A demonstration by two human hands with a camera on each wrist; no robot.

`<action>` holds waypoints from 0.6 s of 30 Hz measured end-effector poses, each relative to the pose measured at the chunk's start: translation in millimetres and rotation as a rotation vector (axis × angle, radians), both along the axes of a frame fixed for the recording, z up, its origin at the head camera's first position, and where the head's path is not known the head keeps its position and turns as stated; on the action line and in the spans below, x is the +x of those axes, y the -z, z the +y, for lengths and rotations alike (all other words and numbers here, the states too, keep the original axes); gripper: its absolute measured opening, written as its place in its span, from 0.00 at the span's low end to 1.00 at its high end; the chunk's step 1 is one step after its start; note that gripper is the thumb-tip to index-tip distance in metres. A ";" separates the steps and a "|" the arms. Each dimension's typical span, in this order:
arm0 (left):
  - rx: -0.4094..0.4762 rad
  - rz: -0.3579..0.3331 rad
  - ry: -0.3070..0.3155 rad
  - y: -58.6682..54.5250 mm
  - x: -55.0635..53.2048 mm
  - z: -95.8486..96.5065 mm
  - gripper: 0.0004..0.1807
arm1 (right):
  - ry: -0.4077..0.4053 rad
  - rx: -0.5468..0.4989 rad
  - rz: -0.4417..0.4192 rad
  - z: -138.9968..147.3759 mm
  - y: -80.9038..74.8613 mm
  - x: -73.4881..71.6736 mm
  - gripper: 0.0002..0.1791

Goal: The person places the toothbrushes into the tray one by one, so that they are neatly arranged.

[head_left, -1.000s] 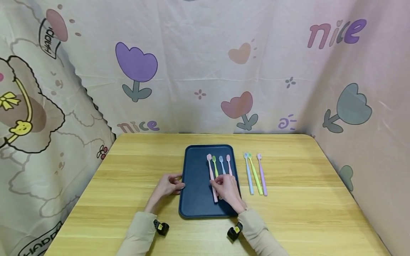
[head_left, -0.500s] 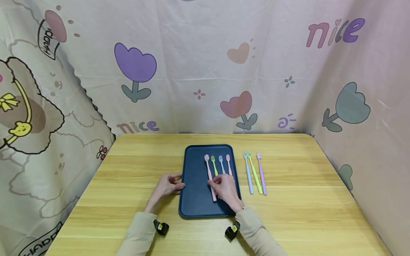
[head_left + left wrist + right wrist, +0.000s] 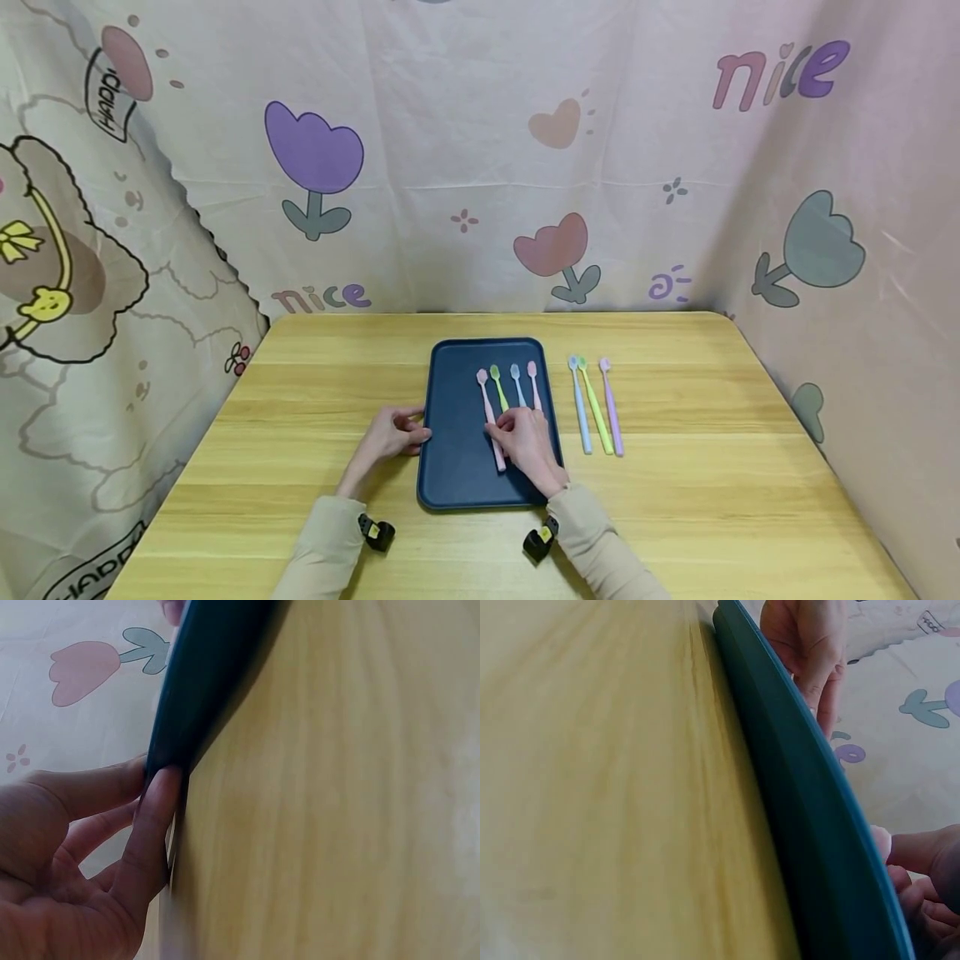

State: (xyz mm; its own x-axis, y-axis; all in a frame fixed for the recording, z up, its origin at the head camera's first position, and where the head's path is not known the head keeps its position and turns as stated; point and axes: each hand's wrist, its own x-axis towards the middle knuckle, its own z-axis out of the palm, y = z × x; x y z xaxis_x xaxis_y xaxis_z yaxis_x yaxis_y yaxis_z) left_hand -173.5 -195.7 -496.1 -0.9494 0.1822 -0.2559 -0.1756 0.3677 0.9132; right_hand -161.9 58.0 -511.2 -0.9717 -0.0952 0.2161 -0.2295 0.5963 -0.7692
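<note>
Toothbrush (image 3: 487, 407) (pink), leftmost of 4 on the tray (image 3: 457, 467), pinched by the right hand (image 3: 528, 437); left hand (image 3: 393, 433) pinches the tray's left edge. Step, presumably: aligning it; next move likely calls for releasing it, then reaching the 3 brushes (image 3: 595, 407) right of the tray.

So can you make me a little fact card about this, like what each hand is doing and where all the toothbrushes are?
Left hand: holds the left edge of the tray
Right hand: pinches the leftmost pink toothbrush over the tray
Tray colour: dark blue
Also on tray: green toothbrush, blue toothbrush, other pink toothbrush
Right of tray, on the table: light-blue toothbrush, yellow-green toothbrush, purple toothbrush
Toothbrush total: seven
</note>
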 end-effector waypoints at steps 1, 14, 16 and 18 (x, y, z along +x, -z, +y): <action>-0.007 -0.002 0.000 -0.9 0.5 0.5 0.31 | 0.002 0.017 0.013 -0.1 -0.3 0.0 0.11; 0.012 0.017 0.011 -2.4 2.4 0.7 0.32 | -0.101 0.003 -0.092 7.3 -8.3 13.0 0.09; 0.020 0.014 0.011 -1.7 2.8 0.7 0.32 | -0.112 0.009 -0.121 8.5 -7.7 14.4 0.09; 0.019 0.011 0.004 -1.0 2.8 0.4 0.31 | -0.118 0.011 -0.130 9.1 -6.4 15.1 0.08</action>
